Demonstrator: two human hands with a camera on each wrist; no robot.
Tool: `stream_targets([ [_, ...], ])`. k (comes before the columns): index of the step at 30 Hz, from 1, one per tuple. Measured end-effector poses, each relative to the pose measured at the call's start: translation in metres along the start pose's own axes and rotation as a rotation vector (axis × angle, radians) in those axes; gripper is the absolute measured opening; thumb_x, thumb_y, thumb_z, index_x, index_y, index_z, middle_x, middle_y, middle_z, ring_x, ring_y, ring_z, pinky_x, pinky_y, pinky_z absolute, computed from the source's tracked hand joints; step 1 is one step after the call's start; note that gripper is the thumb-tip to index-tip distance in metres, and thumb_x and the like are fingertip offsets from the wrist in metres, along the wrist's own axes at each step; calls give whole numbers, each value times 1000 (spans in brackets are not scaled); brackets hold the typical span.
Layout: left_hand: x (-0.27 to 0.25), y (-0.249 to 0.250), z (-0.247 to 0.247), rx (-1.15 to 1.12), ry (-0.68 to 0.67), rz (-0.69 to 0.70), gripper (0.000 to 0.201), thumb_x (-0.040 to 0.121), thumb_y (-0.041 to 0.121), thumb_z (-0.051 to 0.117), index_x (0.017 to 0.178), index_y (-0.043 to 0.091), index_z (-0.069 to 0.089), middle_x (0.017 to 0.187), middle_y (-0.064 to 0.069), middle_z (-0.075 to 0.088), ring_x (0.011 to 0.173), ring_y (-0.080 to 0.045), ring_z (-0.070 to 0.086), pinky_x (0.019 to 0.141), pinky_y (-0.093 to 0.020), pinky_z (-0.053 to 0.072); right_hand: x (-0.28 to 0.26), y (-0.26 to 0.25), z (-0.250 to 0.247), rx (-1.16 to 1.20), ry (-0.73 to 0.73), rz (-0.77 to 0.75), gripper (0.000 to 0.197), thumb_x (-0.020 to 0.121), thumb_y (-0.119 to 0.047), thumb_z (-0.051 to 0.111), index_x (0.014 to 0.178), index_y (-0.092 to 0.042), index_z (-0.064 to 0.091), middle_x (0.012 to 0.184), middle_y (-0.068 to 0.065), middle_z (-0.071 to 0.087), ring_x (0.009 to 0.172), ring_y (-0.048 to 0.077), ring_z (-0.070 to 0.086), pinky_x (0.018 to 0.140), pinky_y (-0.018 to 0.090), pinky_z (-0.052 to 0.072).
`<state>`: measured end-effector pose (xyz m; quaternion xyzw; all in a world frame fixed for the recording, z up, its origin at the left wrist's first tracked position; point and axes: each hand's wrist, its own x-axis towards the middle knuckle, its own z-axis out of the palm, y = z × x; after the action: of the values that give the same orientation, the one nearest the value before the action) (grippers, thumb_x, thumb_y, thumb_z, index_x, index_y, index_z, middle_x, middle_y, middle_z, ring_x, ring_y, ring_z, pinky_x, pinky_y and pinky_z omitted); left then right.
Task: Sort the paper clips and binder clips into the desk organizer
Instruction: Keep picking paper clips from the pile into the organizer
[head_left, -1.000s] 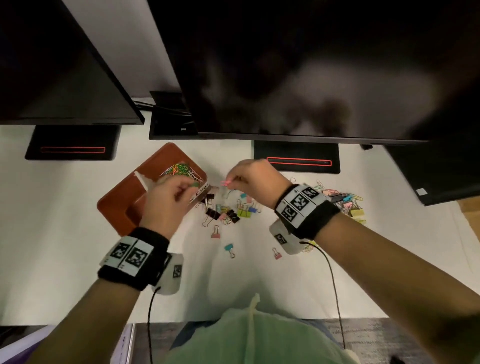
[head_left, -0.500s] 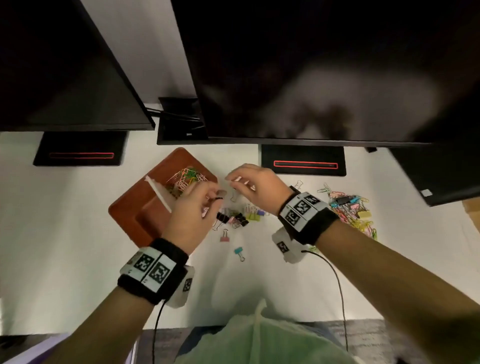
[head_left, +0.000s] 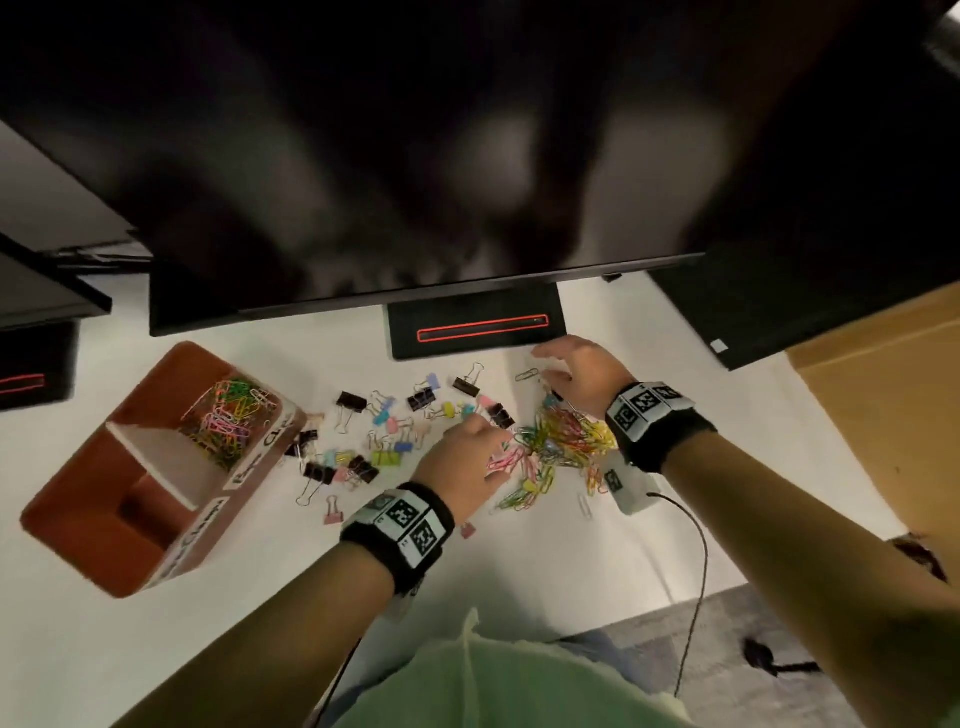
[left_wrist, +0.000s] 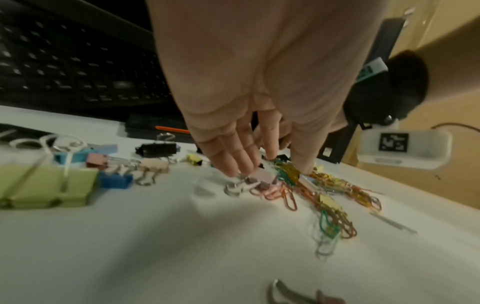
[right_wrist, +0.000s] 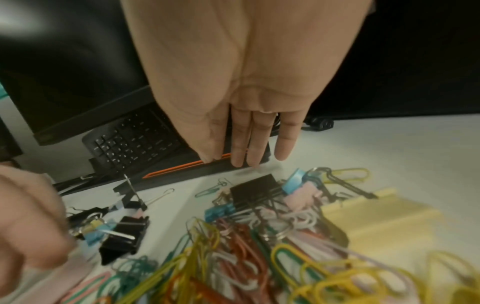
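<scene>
- Reaching from the head view, left hand (head_left: 457, 457) and right hand (head_left: 582, 379) flank the paper clip pile (head_left: 561, 441); desk organizer (head_left: 78, 499) holds paper clips (head_left: 228, 415) in 1 compartment.
- Left wrist: fingers (left_wrist: 233, 156) nearly straight, seemingly touching a pink binder clip (left_wrist: 259, 181).
- Right wrist: fingers (right_wrist: 239, 144) straight, together, holding nothing.

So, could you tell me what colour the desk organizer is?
The desk organizer is reddish-brown with white labels on its side, seen best in the head view.
</scene>
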<state>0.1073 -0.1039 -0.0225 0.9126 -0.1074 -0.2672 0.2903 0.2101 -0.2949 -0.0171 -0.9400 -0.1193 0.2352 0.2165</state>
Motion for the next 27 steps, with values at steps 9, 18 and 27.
stream_targets([
  [9, 4, -17, 6, -29, 210, -109, 24, 87, 15, 57, 111, 13, 61, 119, -2, 49, 107, -16, 52, 100, -31, 45, 2, -4, 21, -185, -221, -295, 44, 83, -29, 62, 124, -15, 54, 126, 3, 53, 113, 22, 50, 99, 34, 41],
  [18, -7, 4, 15, 65, 188, -72, 46, 84, 39, 61, 123, 16, 50, 119, -1, 49, 107, -17, 50, 93, -32, 47, -16, -11, 35, -266, -254, -283, 42, 80, -34, 65, 119, -20, 54, 118, 0, 54, 108, 23, 52, 98, 44, 36],
  [27, 15, 7, 30, 73, 224, -184, 18, 91, 17, 52, 107, 10, 56, 107, -6, 54, 97, -21, 53, 84, -31, 47, -5, -23, 26, -253, -365, -216, 14, 85, -20, 59, 98, -19, 63, 102, -1, 65, 101, 21, 55, 97, 40, 30],
])
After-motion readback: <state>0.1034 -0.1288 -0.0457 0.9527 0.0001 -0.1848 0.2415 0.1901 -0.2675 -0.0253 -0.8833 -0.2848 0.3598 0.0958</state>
